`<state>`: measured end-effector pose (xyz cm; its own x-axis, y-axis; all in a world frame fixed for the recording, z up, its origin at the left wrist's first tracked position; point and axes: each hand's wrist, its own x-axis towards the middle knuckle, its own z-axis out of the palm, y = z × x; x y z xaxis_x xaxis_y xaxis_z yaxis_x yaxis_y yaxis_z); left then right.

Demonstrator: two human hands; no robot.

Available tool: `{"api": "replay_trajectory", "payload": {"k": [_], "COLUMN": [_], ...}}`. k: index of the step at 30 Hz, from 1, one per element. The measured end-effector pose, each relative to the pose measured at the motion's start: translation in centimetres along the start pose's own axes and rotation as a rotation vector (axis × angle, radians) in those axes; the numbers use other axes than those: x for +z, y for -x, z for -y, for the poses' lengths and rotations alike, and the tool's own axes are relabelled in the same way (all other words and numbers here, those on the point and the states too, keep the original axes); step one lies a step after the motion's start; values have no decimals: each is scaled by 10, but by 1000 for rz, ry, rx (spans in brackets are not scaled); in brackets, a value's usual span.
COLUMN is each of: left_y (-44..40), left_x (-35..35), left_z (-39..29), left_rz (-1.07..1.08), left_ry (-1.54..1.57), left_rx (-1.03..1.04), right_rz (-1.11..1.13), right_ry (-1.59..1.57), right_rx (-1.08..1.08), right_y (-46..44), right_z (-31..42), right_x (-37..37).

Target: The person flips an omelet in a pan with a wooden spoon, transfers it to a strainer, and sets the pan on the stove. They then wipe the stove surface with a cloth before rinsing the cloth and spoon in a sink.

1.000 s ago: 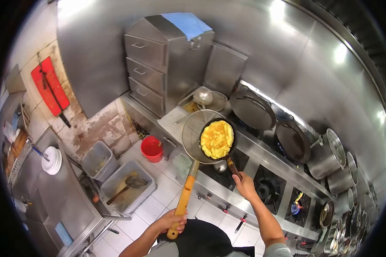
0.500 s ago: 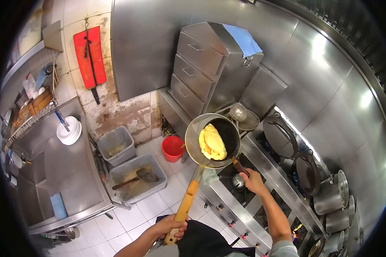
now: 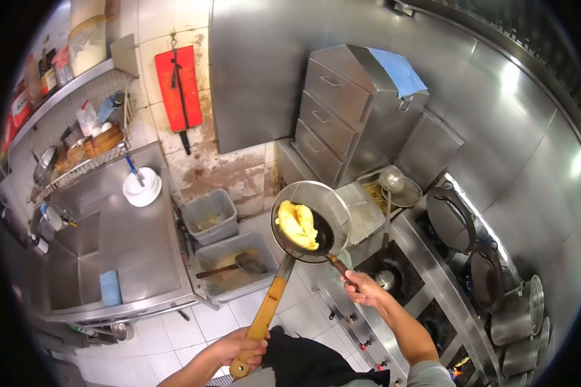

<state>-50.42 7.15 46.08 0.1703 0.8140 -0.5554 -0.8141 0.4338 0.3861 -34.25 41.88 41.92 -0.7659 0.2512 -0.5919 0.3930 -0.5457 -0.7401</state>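
My left hand (image 3: 239, 348) is closed around the long wooden handle of a round mesh strainer (image 3: 337, 205). In my right hand (image 3: 363, 287) is the brown handle of a small dark frying pan (image 3: 326, 231). A folded yellow omelette (image 3: 297, 224) lies toward the pan's left side. Pan and strainer overlap in front of me, held up above the floor; whether they touch I cannot tell.
On the right runs a stove (image 3: 394, 255) with a flame at its near end, dark woks (image 3: 448, 219) and metal pots (image 3: 518, 313). Grey bins (image 3: 210, 216) stand left of centre, beside a steel sink counter (image 3: 132, 258) holding white plates (image 3: 142, 187). A ladle (image 3: 392, 180) rests behind.
The pan with the omelette has shifted left across the strainer and tilted somewhat. My view has turned left, so the room sits further right. Both hands keep their grip.
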Motion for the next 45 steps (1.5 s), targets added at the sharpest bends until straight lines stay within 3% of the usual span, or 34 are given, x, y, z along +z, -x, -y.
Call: {"api": "replay_trajectory", "payload": {"k": [2, 4, 7, 11, 13, 14, 15, 17, 18, 23, 24, 26, 29, 33, 38, 40, 41, 43, 45], "left_y": [0, 1, 5, 12, 14, 16, 16, 9, 7, 9, 11, 14, 15, 7, -41, -48, -46, -39, -64], "left_x": [2, 9, 20, 31, 39, 44, 49, 52, 53, 66, 68, 71, 74, 66, 31, 40, 41, 46, 11], "left_z": [13, 27, 50, 70, 75, 76, 80, 90, 96, 123, 128, 132, 139, 141, 113, 116, 129, 130, 121], "left_rz": [-5, -45, -72, -67, -67, -69, -68, -71, -73, -100, -106, -109, -118, -97, -137, -225, -187, -236, -115], "left_ry": [35, 40, 50, 53, 72, 71, 69, 93, 113, 156, 147, 159, 173, 206, 145, 107, 49, 106, 257], "left_rx": [37, 77, 146, 179, 192, 193, 197, 215, 222, 212, 224, 221, 216, 213, 291, 267, 314, 295, 297], "right_rz": [-59, -165, -77, -28, -104, -234, -295, -325, -319, -408, -403, -579, -718, -806, -659, -554, -426, -251, -203], "right_ry": [177, 486, 477, 372, 459, 813, 967, 708, 715, 1203, 1206, 1514, 1583, 1520, 1047, 736, 379, 68, -69], "right_rx": [-43, -227, -117, -138, -232, -440, -572, -323, -323, -819, -818, -1012, -1008, -1105, -1086, -892, -612, -460, -386], "right_y": [1, 8, 16, 25, 22, 10, -1, 20, 24, 42, 42, 41, 48, 59, 52, 44, 49, 68, 73], "right_z": [8, 7, 29, 19, 8, 3, 4, 18, 15, 20, 21, 19, 25, 22, -2, -21, -34, -48, -77], "right_x": [15, 15, -1, -3, -7, -20, -32, -12, -14, -7, -8, -11, -17, -23, -33, -37, -37, -30, -36]}}
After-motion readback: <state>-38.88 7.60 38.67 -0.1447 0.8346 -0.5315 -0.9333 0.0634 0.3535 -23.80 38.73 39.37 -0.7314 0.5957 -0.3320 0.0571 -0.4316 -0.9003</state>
